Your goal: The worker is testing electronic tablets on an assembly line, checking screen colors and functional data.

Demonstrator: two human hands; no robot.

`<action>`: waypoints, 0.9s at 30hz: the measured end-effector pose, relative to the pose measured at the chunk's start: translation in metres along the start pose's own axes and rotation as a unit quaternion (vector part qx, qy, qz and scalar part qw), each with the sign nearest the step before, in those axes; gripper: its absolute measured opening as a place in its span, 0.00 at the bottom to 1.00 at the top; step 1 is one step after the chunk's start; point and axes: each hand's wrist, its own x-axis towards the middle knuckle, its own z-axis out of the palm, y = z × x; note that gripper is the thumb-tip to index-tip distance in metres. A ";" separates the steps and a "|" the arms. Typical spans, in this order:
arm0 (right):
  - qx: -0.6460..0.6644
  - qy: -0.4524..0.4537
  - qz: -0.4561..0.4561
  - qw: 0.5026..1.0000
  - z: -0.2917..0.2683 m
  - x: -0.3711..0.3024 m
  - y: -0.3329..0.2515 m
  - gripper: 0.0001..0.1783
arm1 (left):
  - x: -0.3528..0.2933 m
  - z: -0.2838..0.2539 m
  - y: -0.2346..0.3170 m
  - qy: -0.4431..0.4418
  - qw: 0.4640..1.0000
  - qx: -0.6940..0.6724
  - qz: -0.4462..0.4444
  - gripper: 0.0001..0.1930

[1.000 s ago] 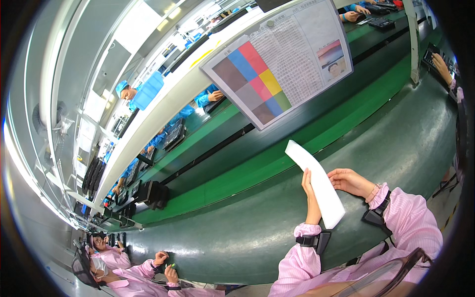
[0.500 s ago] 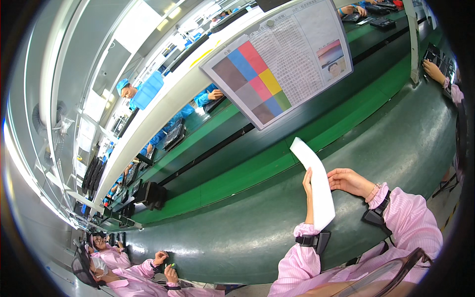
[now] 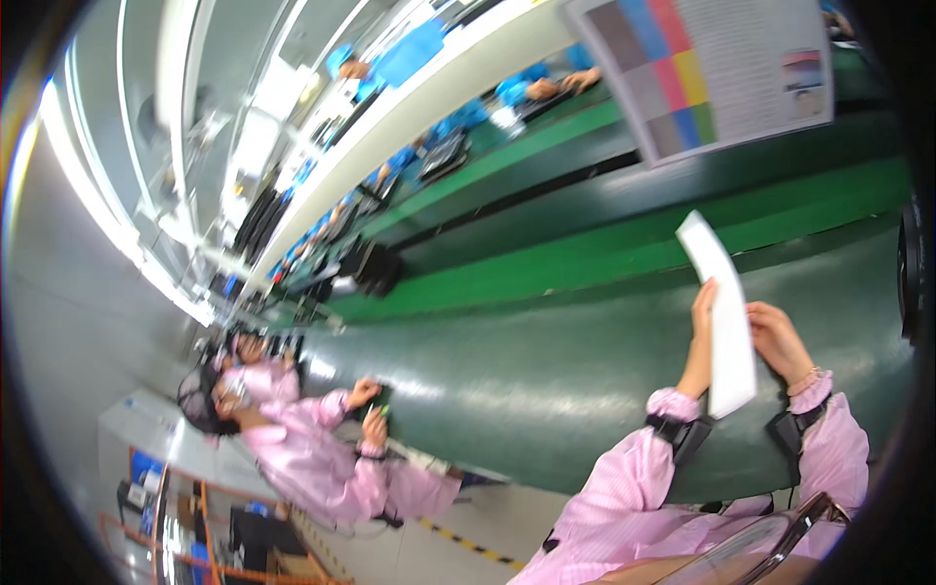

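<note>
A long green surface [image 3: 526, 361] sweeps across the middle of the frame, bent by the lens, with a brighter green strip [image 3: 585, 273] along its far edge. At the upper right, a printed sheet [image 3: 673, 83] with blocks of colour and fine text hangs in front of the rear work line, hiding part of it. A thick white rail [image 3: 419, 107] cuts diagonally through the upper part, and beyond it people in blue [image 3: 531, 83] sit by dark devices [image 3: 444, 156]. Left of centre, a co-worker in pink [image 3: 302, 448] leans over the near edge, holding something small and green, too blurred to name. An orange-framed rack [image 3: 205, 517] fills the lower left, and yellow-and-black tape [image 3: 468, 546] marks the floor beside it. At the lower right, eyeglasses [image 3: 780, 536] cover part of the wearer's clothing. The pink striped sleeves [image 3: 624, 478] look soft and gathered at the wrists, where black straps [image 3: 678, 434] carry angular dark blocks; the surface has a dull sheen. The white strip [image 3: 726, 322] is smooth, matt, long and slightly curved, standing at a slant right of centre, between the hands. The left hand [image 3: 699, 327] grips it along its left edge, fingers pointing up; the right hand [image 3: 778, 339], fingers bent, meets its right edge, though whether it pinches the strip cannot be told.
</note>
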 end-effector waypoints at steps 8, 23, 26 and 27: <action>-0.077 -0.006 0.019 0.997 0.008 0.006 -0.003 0.12 | -0.001 -0.007 0.039 -0.018 0.992 0.102 0.070 0.39; -0.106 0.006 0.008 0.994 0.016 0.005 -0.002 0.16 | -0.002 -0.008 0.041 -0.038 0.993 0.097 0.063 0.44; -0.123 0.005 0.012 0.992 0.015 0.006 -0.004 0.16 | -0.002 -0.009 0.041 -0.046 0.993 0.097 0.054 0.44; -0.133 0.031 0.036 0.990 0.014 0.006 -0.004 0.16 | -0.002 -0.009 0.041 -0.052 0.995 0.080 0.039 0.43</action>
